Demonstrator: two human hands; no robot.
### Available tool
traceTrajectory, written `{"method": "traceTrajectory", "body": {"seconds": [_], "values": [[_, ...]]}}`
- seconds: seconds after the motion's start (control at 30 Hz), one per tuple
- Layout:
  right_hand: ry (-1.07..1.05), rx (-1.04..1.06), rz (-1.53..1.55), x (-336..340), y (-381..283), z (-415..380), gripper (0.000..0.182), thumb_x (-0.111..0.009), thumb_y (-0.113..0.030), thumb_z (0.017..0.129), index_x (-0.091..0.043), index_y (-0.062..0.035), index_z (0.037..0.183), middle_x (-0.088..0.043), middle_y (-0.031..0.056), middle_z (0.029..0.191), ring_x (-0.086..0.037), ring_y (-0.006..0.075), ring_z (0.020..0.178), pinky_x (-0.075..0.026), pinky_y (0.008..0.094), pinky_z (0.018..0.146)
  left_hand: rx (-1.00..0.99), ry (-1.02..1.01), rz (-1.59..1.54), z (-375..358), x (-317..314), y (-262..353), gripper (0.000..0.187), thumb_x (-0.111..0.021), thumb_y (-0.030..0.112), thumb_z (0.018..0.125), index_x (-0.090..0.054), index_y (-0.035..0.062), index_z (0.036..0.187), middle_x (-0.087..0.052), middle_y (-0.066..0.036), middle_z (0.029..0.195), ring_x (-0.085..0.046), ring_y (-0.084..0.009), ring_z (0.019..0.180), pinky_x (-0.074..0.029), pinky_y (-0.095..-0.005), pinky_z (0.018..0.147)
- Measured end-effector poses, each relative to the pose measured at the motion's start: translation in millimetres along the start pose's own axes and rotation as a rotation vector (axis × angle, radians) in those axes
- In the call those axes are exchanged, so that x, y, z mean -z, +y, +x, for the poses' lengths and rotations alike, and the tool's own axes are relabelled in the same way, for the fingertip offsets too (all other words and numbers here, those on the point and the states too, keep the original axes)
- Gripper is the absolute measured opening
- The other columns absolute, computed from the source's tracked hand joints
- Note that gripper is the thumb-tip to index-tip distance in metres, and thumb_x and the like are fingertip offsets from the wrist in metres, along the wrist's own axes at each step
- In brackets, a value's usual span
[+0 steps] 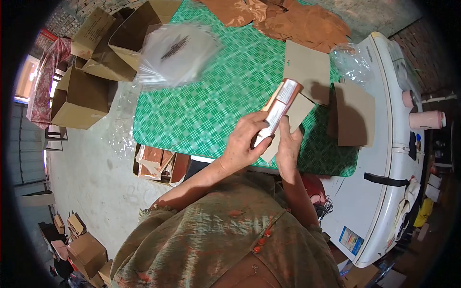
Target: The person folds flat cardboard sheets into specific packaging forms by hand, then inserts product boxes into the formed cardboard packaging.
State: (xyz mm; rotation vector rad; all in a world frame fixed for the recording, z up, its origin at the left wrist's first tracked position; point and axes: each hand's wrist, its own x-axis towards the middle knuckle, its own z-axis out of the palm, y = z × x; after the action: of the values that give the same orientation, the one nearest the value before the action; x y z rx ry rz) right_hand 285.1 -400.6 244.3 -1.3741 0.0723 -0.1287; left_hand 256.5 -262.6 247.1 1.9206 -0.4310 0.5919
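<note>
My left hand (pixel 247 139) is wrapped around a narrow reddish-brown folded package (pixel 297 90) with white printed label strips along its upper face. The package is raised at a slant over the green checked tablecloth (pixel 192 115). Just right of its lower end is my right hand (pixel 288 149), thumb pointing up beside the package and fingers closed at the edge of a beige cardboard sheet (pixel 301 111). That sheet lies behind the package in this view, partly covered by both hands. Beyond the hands, another beige cardboard sheet (pixel 307 62) rests on the cloth.
Clear plastic bags (pixel 192 57) are fanned out at the table's far left. Brown wrapped pieces (pixel 307 26) lie along the far edge. More cardboard sheets (pixel 355 115) sit at right, by a white appliance (pixel 389 120). Open cartons (pixel 84 98) stand left; a filled box (pixel 180 168) is below the table edge.
</note>
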Motion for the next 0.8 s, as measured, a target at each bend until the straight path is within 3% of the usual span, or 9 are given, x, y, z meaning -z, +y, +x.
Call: {"method": "traceTrajectory", "body": {"seconds": [0.1,0.3,0.4,0.7,0.8], "values": [[0.035,-0.013,0.064,4.5,8.3,-1.3,0.029,-0.058,-0.019,0.101,-0.062,0.0036,0.118,-0.065,0.004,0.111,-0.056,0.0104,0.097,-0.047,0.0282,0.085,0.062,0.052,-0.081,-3.4,1.5,-2.5,0.037,-0.075,0.005,0.077,-0.059,0.0039,0.11,-0.061,-0.019,0.127,-0.059,-0.0336,0.115,-0.046,-0.0411,0.096],[0.026,-0.028,0.091,3.2,0.6,-1.5,0.023,-0.062,-0.017,0.099,-0.062,0.0021,0.113,-0.065,0.0028,0.106,-0.056,0.0099,0.094,-0.046,0.0261,0.083,0.003,0.054,-0.062,0.6,2.9,-3.2,0.039,-0.077,0.005,0.072,-0.06,0.0036,0.107,-0.062,-0.018,0.125,-0.06,-0.0343,0.113,-0.049,-0.0405,0.093],[-0.108,0.021,0.05,5.6,3.8,-0.9,0.026,-0.065,-0.019,0.097,-0.062,0.0018,0.113,-0.065,0.0035,0.104,-0.057,0.0106,0.092,-0.047,0.0267,0.082,0.065,0.038,-0.042,-2.6,1.4,-3.3,0.037,-0.075,0.005,0.076,-0.059,0.0041,0.109,-0.061,-0.018,0.127,-0.059,-0.0337,0.115,-0.048,-0.0403,0.095],[-0.08,-0.033,0.0,6.2,6.0,1.3,0.031,-0.069,-0.021,0.095,-0.062,0.0022,0.114,-0.065,0.0034,0.103,-0.057,0.0099,0.089,-0.048,0.0269,0.078,0.035,0.0,0.023,-1.2,-0.4,-8.5,0.038,-0.074,0.004,0.077,-0.058,0.0034,0.112,-0.06,-0.018,0.129,-0.061,-0.0333,0.113,-0.049,-0.0395,0.095],[-0.058,-0.057,0.01,3.0,1.3,0.4,0.029,-0.068,-0.02,0.096,-0.063,0.0022,0.113,-0.066,0.0032,0.102,-0.058,0.0097,0.09,-0.048,0.027,0.078,0.303,0.021,-0.248,-8.3,-3.2,-10.7,0.039,-0.071,0.002,0.08,-0.056,0.003,0.116,-0.06,-0.017,0.13,-0.061,-0.0273,0.114,-0.049,-0.0376,0.095]]}}
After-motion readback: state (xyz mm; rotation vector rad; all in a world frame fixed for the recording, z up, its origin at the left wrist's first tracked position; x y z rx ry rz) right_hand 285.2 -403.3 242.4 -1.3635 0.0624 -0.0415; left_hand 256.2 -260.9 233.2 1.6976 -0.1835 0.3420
